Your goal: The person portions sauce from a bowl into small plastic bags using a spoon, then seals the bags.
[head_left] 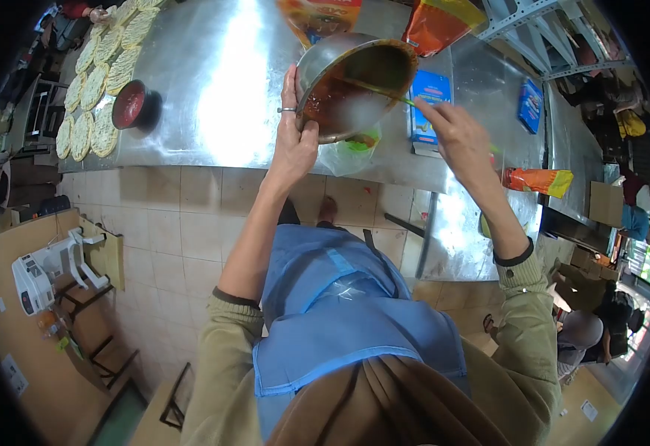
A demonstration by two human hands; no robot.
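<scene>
While the left hand (295,141) grips the left side of a metal mixing bowl (325,53), fingers along its outer wall and thumb by the near rim, the right hand (455,134) pinches the handle of a thin green utensil (389,94). The bowl lies forward of both hands and between them, above the bench (183,119) close to its near edge; whether its base touches the metal cannot be told. It tilts, with its mouth turned to the right and toward the person.

The utensil's long axis slants across the right rim, from the right hand down into the red sauce (340,104); its far tip is hard to make out. The left hand is nearer the bowl wall, the right hand just outside the opening.

Room to the right is tight: a blue box (430,93) stands beside the rim, and an orange pouch (440,28) lies toward the far edge. A plastic bag (354,154) sits below the bowl, at the bench's near edge. Leftward, a broad stretch of benchtop separates the bowl from a small red bowl (129,104) and rows of flat dough rounds (96,76) at the left end.
</scene>
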